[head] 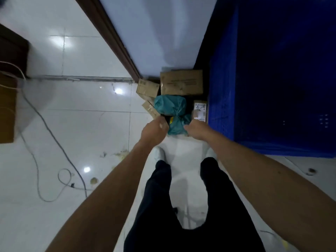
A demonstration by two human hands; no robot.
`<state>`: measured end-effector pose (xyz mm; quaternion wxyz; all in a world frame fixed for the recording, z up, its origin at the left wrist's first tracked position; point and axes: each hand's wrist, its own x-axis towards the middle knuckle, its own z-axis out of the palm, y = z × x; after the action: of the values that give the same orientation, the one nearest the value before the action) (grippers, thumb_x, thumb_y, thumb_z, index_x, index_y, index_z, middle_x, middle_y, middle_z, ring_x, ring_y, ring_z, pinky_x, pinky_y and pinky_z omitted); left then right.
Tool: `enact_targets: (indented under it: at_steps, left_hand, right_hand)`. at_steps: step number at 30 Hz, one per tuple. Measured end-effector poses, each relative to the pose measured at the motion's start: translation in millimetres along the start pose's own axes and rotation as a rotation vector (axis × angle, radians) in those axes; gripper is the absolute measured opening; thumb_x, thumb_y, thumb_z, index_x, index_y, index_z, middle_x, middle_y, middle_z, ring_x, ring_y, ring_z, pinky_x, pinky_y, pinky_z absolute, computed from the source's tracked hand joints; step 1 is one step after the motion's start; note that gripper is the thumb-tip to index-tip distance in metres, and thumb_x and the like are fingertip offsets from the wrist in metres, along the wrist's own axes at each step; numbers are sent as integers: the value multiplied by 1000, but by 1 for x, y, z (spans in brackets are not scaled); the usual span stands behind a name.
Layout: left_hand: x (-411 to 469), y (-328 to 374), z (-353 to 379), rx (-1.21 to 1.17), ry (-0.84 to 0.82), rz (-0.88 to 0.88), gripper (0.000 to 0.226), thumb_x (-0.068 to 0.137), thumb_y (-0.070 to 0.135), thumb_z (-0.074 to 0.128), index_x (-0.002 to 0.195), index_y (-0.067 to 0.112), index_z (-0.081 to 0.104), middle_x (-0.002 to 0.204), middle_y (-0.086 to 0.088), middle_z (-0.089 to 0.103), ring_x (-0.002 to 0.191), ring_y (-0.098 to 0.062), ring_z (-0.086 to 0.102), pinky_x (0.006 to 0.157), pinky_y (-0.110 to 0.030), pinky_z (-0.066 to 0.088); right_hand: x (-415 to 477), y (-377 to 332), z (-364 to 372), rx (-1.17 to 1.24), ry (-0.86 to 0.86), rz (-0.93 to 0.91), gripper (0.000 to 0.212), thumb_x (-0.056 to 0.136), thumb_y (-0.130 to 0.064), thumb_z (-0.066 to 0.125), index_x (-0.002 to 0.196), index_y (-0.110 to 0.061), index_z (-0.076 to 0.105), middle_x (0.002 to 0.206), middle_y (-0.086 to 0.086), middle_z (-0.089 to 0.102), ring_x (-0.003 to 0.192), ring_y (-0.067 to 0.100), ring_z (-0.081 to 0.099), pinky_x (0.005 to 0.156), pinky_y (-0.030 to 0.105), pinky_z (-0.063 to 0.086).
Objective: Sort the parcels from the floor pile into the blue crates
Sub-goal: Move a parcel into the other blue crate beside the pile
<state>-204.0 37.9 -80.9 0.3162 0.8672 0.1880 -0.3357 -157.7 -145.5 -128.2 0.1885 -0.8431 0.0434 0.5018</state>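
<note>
Both the left hand (156,130) and right hand (197,130) curl fingers (161,123) round the teal parcel (171,106)'s near end; the blue crate (272,88) lies right.

L hand (154,130) & R hand (197,130) bare, forearms (116,179) bare too. Trousers (209,233) dark, blk or navy, plain. Shoes (160,153) white, only toes showing past trouser hems.
</note>
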Motion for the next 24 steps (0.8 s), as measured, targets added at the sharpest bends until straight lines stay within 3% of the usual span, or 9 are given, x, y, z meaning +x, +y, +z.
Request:
enact_targets:
  at_steps: [3, 5, 7, 9, 13, 16, 19, 22, 24]
  left_hand:
    - [43, -37, 13, -35, -37, -17, 40, 103, 34, 46, 140, 20, 49, 137, -8, 62, 122, -31, 59, 101, -39, 46]
    - [79, -58, 25, -41, -53, -41, 46, 102, 35, 48, 146, 21, 44, 141, -7, 59, 125, -30, 58, 104, -39, 45]
    - [114, -78, 39, -70, -72, -82, 52, 102, 37, 49, 149, 18, 38, 145, -7, 54, 128, -29, 55, 106, -42, 44]
    - [152, -94, 57, -113, -82, -97, 55, 102, 37, 49, 150, 16, 34, 150, -7, 50, 130, -29, 54, 107, -43, 44]
    - [228, -102, 85, -311, -30, -82, 59, 100, 39, 54, 153, 24, 31, 147, -4, 53, 129, -28, 55, 108, -46, 45]
    - [273, -102, 102, -440, -58, -91, 67, 96, 29, 60, 155, 23, 27, 147, -5, 50, 130, -29, 53, 110, -49, 45]
    - [300, -100, 111, -517, -87, -119, 74, 93, 33, 64, 157, 27, 26, 145, -3, 52, 127, -28, 54, 110, -48, 45]
    - [313, -101, 118, -604, -141, -121, 65, 96, 31, 62, 154, 26, 32, 138, -1, 58, 121, -23, 59, 109, -48, 47]
    - [314, -104, 121, -606, -153, -117, 66, 92, 35, 64, 151, 26, 36, 133, -1, 61, 118, -23, 61, 107, -48, 48]
  right_hand:
    - [42, 1, 27, 64, 51, 49, 38, 99, -44, 45, 75, -15, 46, 77, 7, 53, 75, 28, 54, 56, 32, 28]
    - [72, 0, 36, 145, 64, 100, 31, 96, -42, 46, 76, -19, 43, 76, 3, 49, 71, 24, 50, 55, 32, 29]
    - [107, 2, 46, 224, 84, 131, 32, 97, -43, 48, 110, -14, 53, 104, 7, 57, 97, 30, 57, 70, 34, 40]
    - [146, 7, 57, 262, 158, 165, 55, 99, -43, 49, 141, -8, 41, 136, 12, 51, 123, 36, 52, 91, 39, 44]
    - [214, 14, 67, 387, 280, 182, 71, 98, -44, 51, 157, -14, 25, 156, 12, 35, 137, 37, 43, 109, 46, 40]
    - [250, 21, 66, 495, 268, 192, 74, 94, -48, 54, 156, -18, 27, 153, 8, 39, 134, 34, 45, 106, 45, 43]
    - [271, 18, 65, 660, 191, 199, 71, 88, -49, 61, 148, -18, 38, 137, 5, 51, 118, 28, 53, 95, 37, 45]
    - [287, 18, 69, 787, 131, 220, 80, 66, -59, 65, 137, -25, 49, 132, 2, 60, 116, 25, 58, 104, 46, 47]
    - [293, 17, 75, 843, 122, 204, 63, 71, -54, 65, 127, -26, 56, 123, 0, 63, 112, 22, 59, 104, 47, 47]
